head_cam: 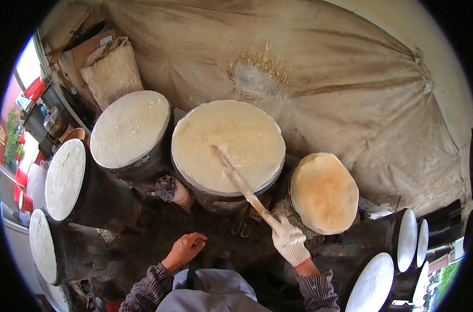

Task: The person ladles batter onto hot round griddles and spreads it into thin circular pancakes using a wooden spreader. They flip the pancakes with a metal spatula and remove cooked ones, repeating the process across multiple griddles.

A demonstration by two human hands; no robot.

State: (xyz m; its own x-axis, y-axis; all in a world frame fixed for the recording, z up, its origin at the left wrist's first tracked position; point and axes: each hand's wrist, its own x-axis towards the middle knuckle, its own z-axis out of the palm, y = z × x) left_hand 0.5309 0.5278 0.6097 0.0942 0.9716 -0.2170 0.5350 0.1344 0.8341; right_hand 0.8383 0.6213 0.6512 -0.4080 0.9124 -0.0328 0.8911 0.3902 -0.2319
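Observation:
A white knitted glove with a red cuff edge covers my right hand [289, 240], which is shut on a long wooden stick [240, 183] coated with pale batter. The stick's far end touches a round sheet of cream-coloured batter [236, 128] covering the drum-shaped griddle in front of me. Bare and loosely curled, my left hand [185, 249] holds nothing, below that griddle and apart from it. Just beyond my right hand, a thin round pancake [324, 195], browned in the middle with its rim lifting, sits on a smaller-looking griddle.
More batter-covered griddles [131, 128] curve round on the left. Bare metal griddles [371, 284] stand at the right. A charred cylindrical fuel briquette [173, 190] is between two drums. Behind hangs a stained cloth [338, 58], beside a worn sack [111, 72].

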